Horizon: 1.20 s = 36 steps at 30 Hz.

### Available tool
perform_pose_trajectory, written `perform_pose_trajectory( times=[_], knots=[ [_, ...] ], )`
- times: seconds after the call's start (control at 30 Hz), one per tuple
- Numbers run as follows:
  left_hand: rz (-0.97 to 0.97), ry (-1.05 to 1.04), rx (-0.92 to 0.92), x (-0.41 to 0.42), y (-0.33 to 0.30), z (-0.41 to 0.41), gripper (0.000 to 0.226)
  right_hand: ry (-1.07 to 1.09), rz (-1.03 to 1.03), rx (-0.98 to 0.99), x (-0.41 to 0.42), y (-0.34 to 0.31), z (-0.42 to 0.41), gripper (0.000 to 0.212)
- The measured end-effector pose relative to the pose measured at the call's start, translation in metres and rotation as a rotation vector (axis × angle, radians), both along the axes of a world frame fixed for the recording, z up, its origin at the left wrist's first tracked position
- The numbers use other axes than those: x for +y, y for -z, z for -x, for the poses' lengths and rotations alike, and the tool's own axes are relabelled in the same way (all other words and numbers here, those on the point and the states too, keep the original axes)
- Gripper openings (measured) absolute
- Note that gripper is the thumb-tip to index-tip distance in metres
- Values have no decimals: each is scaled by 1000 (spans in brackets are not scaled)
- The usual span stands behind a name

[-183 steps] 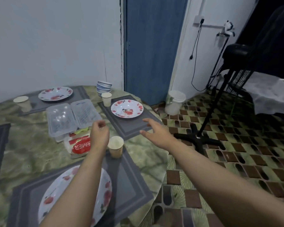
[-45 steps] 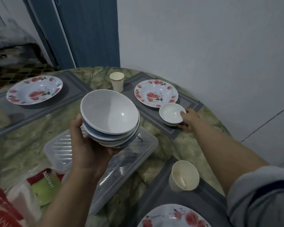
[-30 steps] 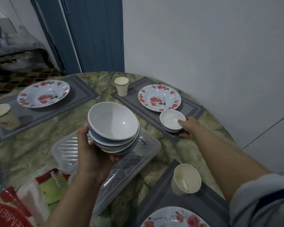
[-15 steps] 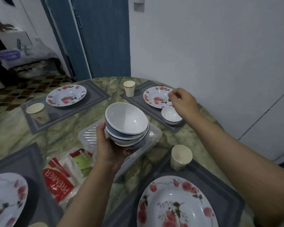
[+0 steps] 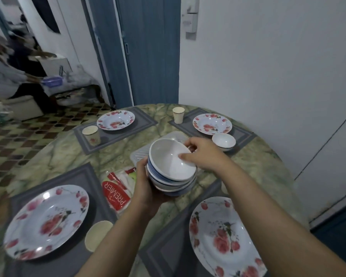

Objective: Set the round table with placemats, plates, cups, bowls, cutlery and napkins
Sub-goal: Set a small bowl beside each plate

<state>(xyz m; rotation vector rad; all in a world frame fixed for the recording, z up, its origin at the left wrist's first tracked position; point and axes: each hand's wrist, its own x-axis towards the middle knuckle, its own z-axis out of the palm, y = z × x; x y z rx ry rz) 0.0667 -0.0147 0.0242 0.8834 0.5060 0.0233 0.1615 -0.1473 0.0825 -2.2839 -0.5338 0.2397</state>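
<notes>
The person stood over the round table (image 5: 268,156) in the bowl-laying step. The left hand (image 5: 146,188) cupped a stack of bowls (image 5: 172,172) from below and beside, its fingers curled round the stack's near wall, above the middle of the table. The right hand (image 5: 202,154) reached across the top bowl (image 5: 169,158); its thumb lay inside the rim and its fingers curled over the far edge, pinching that bowl. The stack appeared to hold about four bowls, though the lower rims were too close to count surely.

One small bowl (image 5: 223,141) already sat on the far right placemat (image 5: 240,134), just beside its plate (image 5: 212,124). Judged from this, three settings lacked a bowl. The next move probably called for lifting the top bowl free of the stack without dragging the one beneath, then setting it on a mat beside a plate.

Counts: four placemats, each bearing one flowered plate, thus four plates. Three paper cups showed plainly, at far right (image 5: 178,115), far left (image 5: 91,132) and near left (image 5: 97,234); a fourth was hidden or could not be told. A clear tray (image 5: 142,154) and a red napkin pack (image 5: 116,192) lay at the centre. No cutlery was laid out.
</notes>
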Motion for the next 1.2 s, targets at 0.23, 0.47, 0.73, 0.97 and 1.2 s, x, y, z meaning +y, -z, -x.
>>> perform_pose_trajectory(
  times=[0.23,0.47,0.73,0.97,1.2],
  knots=[
    [11,90,-10,41,-9,15,62,167,-153,-270,30,-2,40,14],
    [105,277,-54,100,0,27,65,663,-556,-240,58,3,82,11],
    [168,357,-81,171,24,51,72,1083,-490,30,40,94,154,17],
    [215,284,-87,189,36,58,68,1246,-440,236,81,191,209,17],
    [209,246,-69,206,39,71,67,1389,-595,399,89,228,209,17]
  ],
)
